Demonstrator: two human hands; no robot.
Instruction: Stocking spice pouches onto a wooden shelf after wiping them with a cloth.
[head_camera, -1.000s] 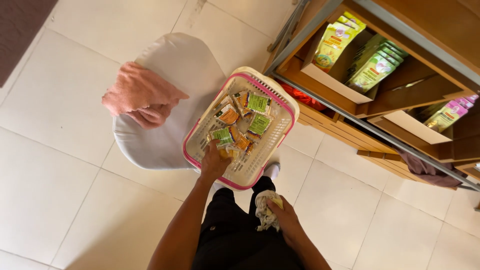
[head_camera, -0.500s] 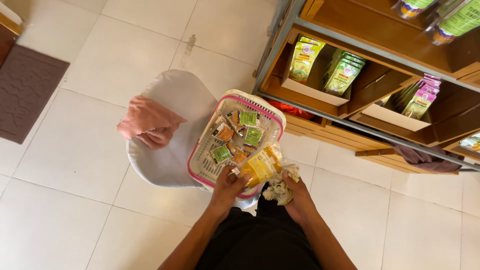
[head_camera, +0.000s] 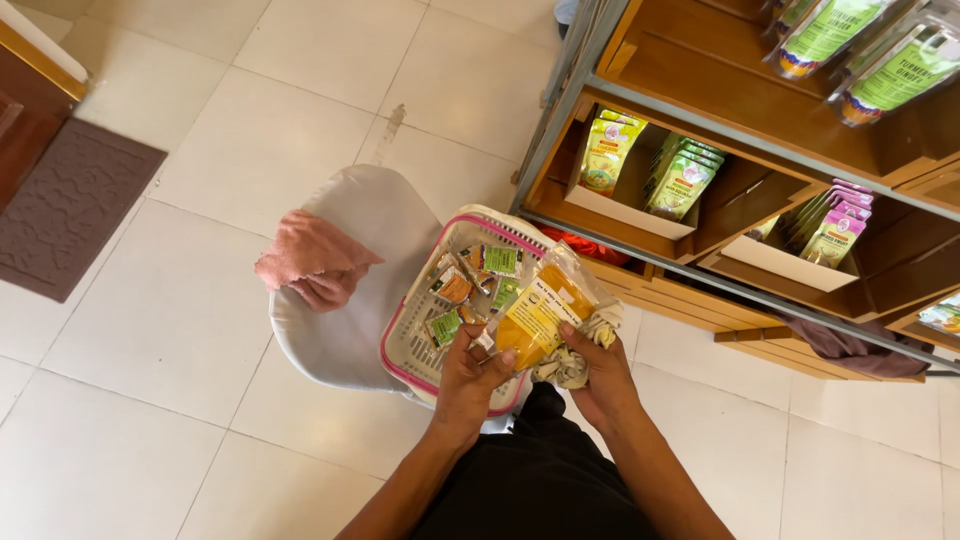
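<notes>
While both hands meet over the basket (head_camera: 415, 340), left hand (head_camera: 468, 372) pinches the lower end of a clear packet of yellow powder (head_camera: 545, 310); right hand (head_camera: 598, 375) closes on a crumpled cloth (head_camera: 575, 362) touching it. Step, as judged: wiping the packet. Next move calls for a steady grip. Small sachets (head_camera: 470, 290) in basket: kinds unclear. Stool (head_camera: 355, 300) partly covered; pink cloth (head_camera: 312, 262) on it. Shelf (head_camera: 720, 290) cut off.

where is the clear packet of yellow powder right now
In the head view, the clear plastic packet of yellow powder sits just right of centre, held between the left hand and right hand, over the right edge of the pink-rimmed white plastic basket.
</notes>
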